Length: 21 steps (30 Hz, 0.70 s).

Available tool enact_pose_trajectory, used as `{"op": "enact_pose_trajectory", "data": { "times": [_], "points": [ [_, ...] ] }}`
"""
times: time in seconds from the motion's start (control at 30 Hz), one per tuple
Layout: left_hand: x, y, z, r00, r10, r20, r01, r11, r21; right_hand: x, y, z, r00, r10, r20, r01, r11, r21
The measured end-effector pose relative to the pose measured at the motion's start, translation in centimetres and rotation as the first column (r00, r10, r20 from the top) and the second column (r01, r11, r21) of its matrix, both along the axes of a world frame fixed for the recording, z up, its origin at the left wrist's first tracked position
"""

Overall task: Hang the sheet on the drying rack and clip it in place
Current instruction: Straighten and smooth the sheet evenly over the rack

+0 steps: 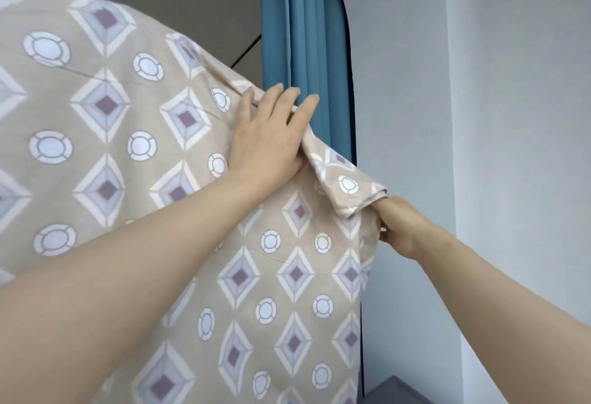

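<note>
Sheet (105, 148): beige cloth printed with diamonds and rings, filling the left and centre of the frame. It is draped over a high support that it hides, so the drying rack itself cannot be seen.
Flap (345, 183): a strip of the sheet's upper right edge, turned back on itself and running down right of centre.
Left hand (268, 138): at centre frame, laid flat on the top fold. Its fingers (275, 100) are straight and slightly spread, pressing the cloth and grasping nothing.
Right hand (399, 227): lower and right of centre, closed on the sheet's side edge just under the flap, with its fingertips buried in fabric.
Handling: judged light, soft and limp. It creases readily and is likely to slip if it hangs unevenly. A pinch at hem or corner suits pulling, and a flat palm suits smoothing.
Stage: draping appears nearly finished. No clip is in view.
Background: blue curtain (307, 36) at upper centre and pale wall (479, 116) at right.
</note>
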<state>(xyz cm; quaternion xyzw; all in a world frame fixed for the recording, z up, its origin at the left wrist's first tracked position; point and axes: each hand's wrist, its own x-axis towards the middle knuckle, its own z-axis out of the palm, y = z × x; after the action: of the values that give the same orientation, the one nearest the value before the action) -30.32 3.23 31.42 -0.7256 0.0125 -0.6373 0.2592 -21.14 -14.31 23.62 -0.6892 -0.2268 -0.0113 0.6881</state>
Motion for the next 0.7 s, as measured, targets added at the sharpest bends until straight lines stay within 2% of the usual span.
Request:
{"op": "enact_pose_trajectory", "data": {
  "times": [0.1, 0.17, 0.2, 0.27, 0.33, 0.4, 0.5, 0.53, 0.6, 0.7],
  "points": [
    [-0.8, 0.2, -0.3, 0.997, -0.017, 0.076, 0.015, 0.999, 0.035, -0.9, -0.4, 1.4, 0.988, -0.074, 0.133, 0.060, 0.993, 0.106],
    [-1.9, -0.1, 0.6, 0.981, -0.056, 0.186, 0.064, 0.997, -0.038, -1.6, -0.2, 2.8, 0.972, -0.167, 0.167, 0.130, 0.968, 0.213],
    [-2.5, -0.4, 1.2, 0.977, -0.098, 0.187, 0.123, 0.985, -0.124, -1.9, -0.1, 3.5, 0.975, -0.193, 0.114, 0.155, 0.949, 0.276],
    [-3.4, -1.0, 2.7, 0.982, -0.150, 0.119, 0.179, 0.939, -0.294, -2.3, 0.3, 4.5, 0.988, -0.116, -0.102, 0.149, 0.890, 0.430],
    [-3.5, -0.9, 3.8, 0.998, -0.067, 0.011, 0.067, 0.963, -0.260, -2.6, 0.9, 4.9, 0.970, -0.001, -0.243, 0.130, 0.847, 0.515],
    [-3.3, -0.4, 4.3, 0.996, 0.044, -0.076, -0.054, 0.989, -0.138, -2.6, 2.0, 4.7, 0.971, 0.067, -0.229, 0.035, 0.910, 0.413],
    [-3.5, 0.4, 4.4, 0.981, 0.077, -0.176, -0.090, 0.994, -0.065, -3.5, 4.3, 4.0, 0.991, 0.111, -0.075, -0.099, 0.985, 0.140],
    [-3.6, 0.6, 4.3, 0.976, 0.092, -0.196, -0.105, 0.993, -0.057, -4.0, 5.1, 4.0, 0.985, 0.171, -0.022, -0.169, 0.983, 0.066],
    [-3.8, 1.4, 4.1, 0.967, 0.110, -0.231, -0.127, 0.990, -0.059, -5.0, 6.6, 3.9, 0.945, 0.325, -0.016, -0.326, 0.945, -0.020],
    [-4.3, 2.6, 3.6, 0.980, 0.044, -0.194, -0.043, 0.999, 0.009, -5.6, 8.3, 3.5, 0.887, 0.460, 0.038, -0.447, 0.877, -0.177]
  ]
}}
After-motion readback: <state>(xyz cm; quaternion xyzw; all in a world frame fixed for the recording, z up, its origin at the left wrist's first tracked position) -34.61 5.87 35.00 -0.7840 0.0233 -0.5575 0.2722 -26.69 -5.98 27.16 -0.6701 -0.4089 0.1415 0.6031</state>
